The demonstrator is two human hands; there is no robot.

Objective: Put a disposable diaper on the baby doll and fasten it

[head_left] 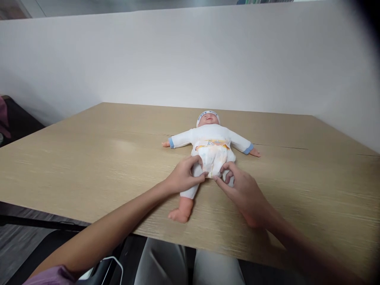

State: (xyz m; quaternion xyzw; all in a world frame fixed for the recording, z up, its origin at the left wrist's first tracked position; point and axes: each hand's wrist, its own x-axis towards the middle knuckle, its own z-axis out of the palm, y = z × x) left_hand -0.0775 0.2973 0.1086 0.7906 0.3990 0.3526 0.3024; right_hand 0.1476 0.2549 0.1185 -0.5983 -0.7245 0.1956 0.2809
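Observation:
A baby doll (211, 136) in a white suit with blue cuffs and a white cap lies on its back on the wooden table (89, 158), arms spread. A white diaper (213, 156) with a yellow band is around its hips. My left hand (183, 177) pinches the diaper's lower edge at the doll's left-side thigh, fingers closed. My right hand (242, 190) grips the diaper's lower edge on the other side and covers that leg. One bare doll foot (179, 213) points toward me.
A white partition wall (190, 59) stands behind the table. The table's near edge runs just in front of my lap. A dark chair or floor area (18, 118) lies at the far left.

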